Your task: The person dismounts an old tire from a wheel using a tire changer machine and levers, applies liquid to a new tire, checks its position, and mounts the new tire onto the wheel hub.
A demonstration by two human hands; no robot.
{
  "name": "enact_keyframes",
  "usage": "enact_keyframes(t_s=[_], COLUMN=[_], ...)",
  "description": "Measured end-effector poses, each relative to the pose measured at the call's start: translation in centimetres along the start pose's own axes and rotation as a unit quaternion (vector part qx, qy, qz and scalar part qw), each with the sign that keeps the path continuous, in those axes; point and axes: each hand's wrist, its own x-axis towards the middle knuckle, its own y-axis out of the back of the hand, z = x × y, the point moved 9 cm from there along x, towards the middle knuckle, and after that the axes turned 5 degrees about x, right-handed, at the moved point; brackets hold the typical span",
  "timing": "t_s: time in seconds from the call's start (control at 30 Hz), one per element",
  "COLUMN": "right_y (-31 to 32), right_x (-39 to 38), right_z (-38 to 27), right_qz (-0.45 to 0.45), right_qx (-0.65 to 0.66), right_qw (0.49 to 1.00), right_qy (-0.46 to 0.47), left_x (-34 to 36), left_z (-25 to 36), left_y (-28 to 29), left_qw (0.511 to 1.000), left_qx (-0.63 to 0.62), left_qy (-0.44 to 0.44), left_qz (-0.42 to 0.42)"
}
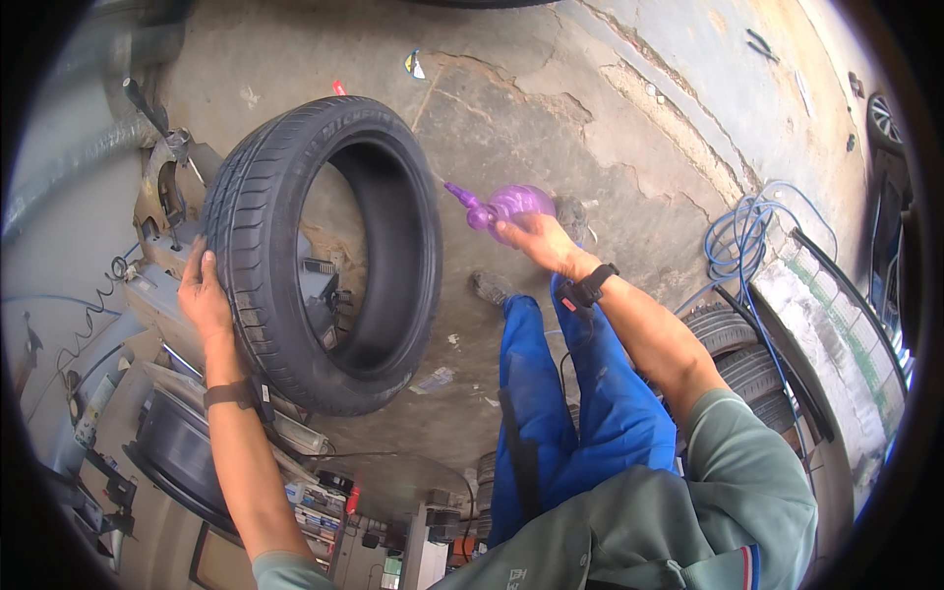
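Observation:
My left hand (207, 295) lies against the outer tread of a black car tyre (258, 285), its fingers stretched out along the rubber. The tyre is bare, with no rim in it, and its open middle faces right. To its right, my right hand (536, 243) is wrapped round a translucent purple spray bottle (521, 202). The bottle is tipped sideways, with its narrow nozzle (459, 194) pointing toward the tyre's sidewall but apart from it. Some of the gripping fingers are hidden behind the bottle.
Grey workshop machinery (172, 285) stands behind and left of the tyre, with a dark wheel rim (182, 447) below. At right lie a coiled blue hose (742, 241), stacked tyres (733, 339) and a long pale slab (816, 334). Cracked concrete floor (551, 108) spreads ahead.

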Motion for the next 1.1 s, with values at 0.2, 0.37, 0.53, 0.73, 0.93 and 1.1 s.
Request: enact_keyframes(t_s=[0.2,0.37,0.53,0.73,0.93,1.1], right_y=[-1.3,-2.8,-4.3,-6.1,-9.6,-11.4], right_x=[-5.4,-8.3,-10.5,-13.4,-14.4,-14.0], right_z=[-2.1,-4.3,-5.4,-8.1,-8.0,-5.3], right_qz=[0.006,-0.02,-0.092,-0.156,-0.259,-0.293], right_qx=[-0.009,0.018,-0.002,-0.016,-0.09,-0.188], right_qw=[0.998,0.993,0.986,0.966,0.935,0.918], right_qy=[0.055,0.112,0.139,0.208,0.226,0.189], left_x=[1.4,1.8,2.0,1.3,0.2,0.0], left_z=[-0.5,-1.3,-3.0,-2.8,-3.4,-2.9], left_y=[0.3,0.8,1.3,1.7,2.3,1.9], left_qw=[0.999,0.999,0.998,0.996,0.995,0.993], left_qx=[0.043,0.039,0.05,0.081,0.09,0.104], left_qy=[-0.016,-0.019,-0.023,-0.022,-0.021,-0.021], left_qz=[-0.004,-0.008,-0.002,0.009,0.038,0.045])
